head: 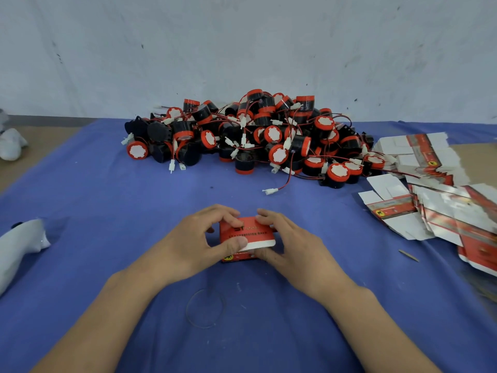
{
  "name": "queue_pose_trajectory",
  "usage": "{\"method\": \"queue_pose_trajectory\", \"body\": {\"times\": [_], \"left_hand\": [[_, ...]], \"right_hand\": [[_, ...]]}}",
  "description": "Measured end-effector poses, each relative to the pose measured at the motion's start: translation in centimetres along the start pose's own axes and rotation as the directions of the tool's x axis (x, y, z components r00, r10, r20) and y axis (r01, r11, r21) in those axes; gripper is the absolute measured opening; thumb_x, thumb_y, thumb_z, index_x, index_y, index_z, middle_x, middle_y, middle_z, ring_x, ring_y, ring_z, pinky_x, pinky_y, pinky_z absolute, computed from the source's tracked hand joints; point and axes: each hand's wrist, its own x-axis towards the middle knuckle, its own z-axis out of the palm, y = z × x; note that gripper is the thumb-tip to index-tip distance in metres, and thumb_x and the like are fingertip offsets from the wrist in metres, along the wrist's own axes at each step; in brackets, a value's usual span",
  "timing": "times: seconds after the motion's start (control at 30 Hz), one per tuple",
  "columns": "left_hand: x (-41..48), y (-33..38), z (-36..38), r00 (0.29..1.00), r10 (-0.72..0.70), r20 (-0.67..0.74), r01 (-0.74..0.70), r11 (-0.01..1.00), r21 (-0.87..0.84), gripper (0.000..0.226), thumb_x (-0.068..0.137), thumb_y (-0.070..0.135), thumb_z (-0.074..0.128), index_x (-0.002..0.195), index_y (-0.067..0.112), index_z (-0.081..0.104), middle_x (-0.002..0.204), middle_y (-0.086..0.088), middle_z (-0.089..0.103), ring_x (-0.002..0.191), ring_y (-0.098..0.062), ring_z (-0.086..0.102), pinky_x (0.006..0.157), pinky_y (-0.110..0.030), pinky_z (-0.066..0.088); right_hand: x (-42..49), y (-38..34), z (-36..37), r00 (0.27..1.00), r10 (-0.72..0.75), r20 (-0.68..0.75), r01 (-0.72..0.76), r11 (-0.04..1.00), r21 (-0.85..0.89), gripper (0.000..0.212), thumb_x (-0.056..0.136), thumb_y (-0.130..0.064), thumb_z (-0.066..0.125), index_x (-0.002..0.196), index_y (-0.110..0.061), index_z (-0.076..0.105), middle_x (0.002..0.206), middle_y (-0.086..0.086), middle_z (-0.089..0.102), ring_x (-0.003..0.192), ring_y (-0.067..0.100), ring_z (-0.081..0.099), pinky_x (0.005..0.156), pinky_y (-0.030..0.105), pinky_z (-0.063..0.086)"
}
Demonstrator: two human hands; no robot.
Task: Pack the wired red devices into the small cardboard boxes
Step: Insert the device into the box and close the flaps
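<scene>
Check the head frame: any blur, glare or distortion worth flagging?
Head view: soft even light, no hard glare, only faint shadows; wide-angle bending towards the edges; flat boxes at the right edge smeared; print on the box held by left hand and right hand too soft to read; pile fairly sharp.

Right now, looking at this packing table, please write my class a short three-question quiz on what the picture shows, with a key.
1. True or false: the left hand and the right hand both grip the small red box.
2. Multiple choice: the flat unfolded boxes lie (A) to the person's right of the pile of wired red devices, (B) to its left, (C) on top of it.
3. Fill in: the cloth under everything is ____.
Key: 1 true; 2 A; 3 blue.
</scene>
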Motion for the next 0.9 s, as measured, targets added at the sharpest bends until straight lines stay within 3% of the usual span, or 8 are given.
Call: {"method": "queue_pose_trajectory", "body": {"times": [0.1,0.2,0.37,0.53,0.73,0.9], "left_hand": [[0.0,-0.3,0.1,0.999,0.037,0.000,-0.037,0.997,0.065,0.040,0.077,0.075,0.058,0.104,0.046,0.060,0.129,0.040,0.049,0.121,0.012,0.043,0.092,-0.013,0.039],[0.0,-0.5,0.2,0.997,0.081,-0.013,-0.078,0.988,0.135,0.037,0.078,0.073,0.053,0.107,0.051,0.057,0.127,0.042,0.049,0.125,0.014,0.040,0.095,-0.017,0.041],[0.3,-0.2,1.3,0.990,0.141,-0.027,-0.131,0.964,0.233,0.039,0.091,0.064,0.046,0.125,0.048,0.056,0.134,0.040,0.046,0.130,0.018,0.035,0.101,-0.018,0.041],[0.2,-0.2,1.2,0.992,0.117,0.043,-0.124,0.966,0.229,0.051,0.087,0.071,0.040,0.133,0.052,0.048,0.140,0.047,0.033,0.136,0.022,0.019,0.103,-0.013,0.032],[0.5,-0.1,1.8,0.996,0.068,-0.056,-0.062,0.993,0.100,0.037,0.093,0.057,0.050,0.128,0.047,0.056,0.137,0.036,0.048,0.131,0.011,0.042,0.107,-0.031,0.044],[0.5,0.2,1.9,0.994,0.030,-0.102,-0.035,0.998,-0.050,0.016,0.094,0.051,0.057,0.110,0.050,0.053,0.119,0.034,0.061,0.107,0.003,0.062,0.086,-0.036,0.056]], "right_hand": [[-0.4,0.2,-0.1,0.997,0.014,0.078,-0.019,0.998,0.061,0.094,0.067,-0.093,0.044,0.149,-0.051,0.022,0.133,-0.057,0.023,0.122,0.002,0.045,0.102,0.023,0.037],[-0.6,0.6,-0.3,0.996,0.016,0.084,-0.025,0.994,0.110,0.074,0.084,-0.083,0.038,0.149,-0.052,0.022,0.145,-0.042,0.033,0.128,0.005,0.047,0.108,0.031,0.041],[-0.3,0.3,-0.2,0.999,-0.030,0.018,0.029,0.998,0.051,0.039,0.099,-0.059,0.039,0.138,-0.052,0.034,0.154,-0.029,0.029,0.119,0.011,0.055,0.103,0.036,0.044],[0.0,0.3,0.0,0.999,-0.016,-0.028,0.015,1.000,-0.017,0.035,0.093,-0.068,0.026,0.123,-0.052,0.035,0.151,-0.028,0.032,0.109,0.021,0.061,0.091,0.040,0.048],[0.2,-0.1,0.0,0.992,-0.003,-0.127,-0.002,0.999,-0.036,0.068,0.089,-0.070,0.019,0.133,-0.029,0.051,0.143,-0.021,0.052,0.095,0.019,0.066,0.081,0.042,0.053],[0.2,-0.2,-0.1,0.985,0.003,-0.173,-0.005,1.000,-0.011,0.050,0.090,-0.074,0.020,0.120,-0.046,0.047,0.115,-0.025,0.063,0.089,0.011,0.064,0.072,0.031,0.050]]}}
